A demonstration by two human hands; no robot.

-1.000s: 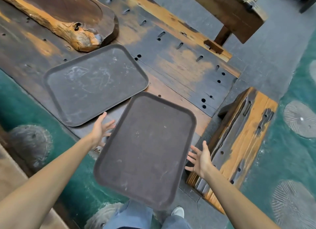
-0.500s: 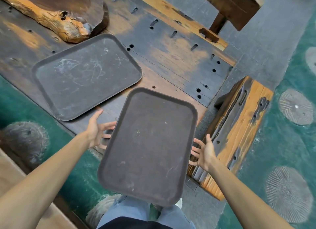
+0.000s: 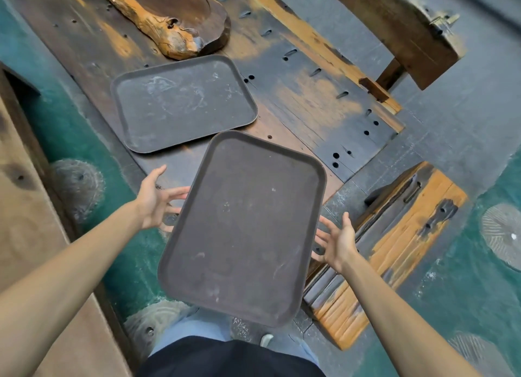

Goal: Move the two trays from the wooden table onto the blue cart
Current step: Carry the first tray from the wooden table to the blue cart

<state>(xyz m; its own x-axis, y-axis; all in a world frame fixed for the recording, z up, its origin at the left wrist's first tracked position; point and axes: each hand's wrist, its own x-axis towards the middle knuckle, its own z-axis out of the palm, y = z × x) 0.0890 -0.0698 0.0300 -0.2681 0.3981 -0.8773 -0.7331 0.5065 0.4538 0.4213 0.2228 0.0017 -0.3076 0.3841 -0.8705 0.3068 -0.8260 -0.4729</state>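
Two dark rectangular trays are in view. The far tray [image 3: 183, 103] lies flat on the worn wooden table [image 3: 310, 100]. The near tray [image 3: 242, 230] sticks out well past the table's front edge, over my legs, tilted slightly. My left hand [image 3: 155, 199] is at its left long side, palm up, with the fingers reaching under the rim. My right hand [image 3: 338, 241] is at the right long side in the same way, its fingertips hidden beneath the tray. The blue cart is not in view.
A carved wooden slab [image 3: 169, 18] lies on the table just behind the far tray. A low wooden bench [image 3: 400, 235] stands close to my right hand, and another bench [image 3: 394, 24] at the top right. A brown surface [image 3: 28, 235] borders the left. The floor is teal and grey.
The near tray has come off the table toward me and both hands have slid further under its sides. The far tray has stayed in place.
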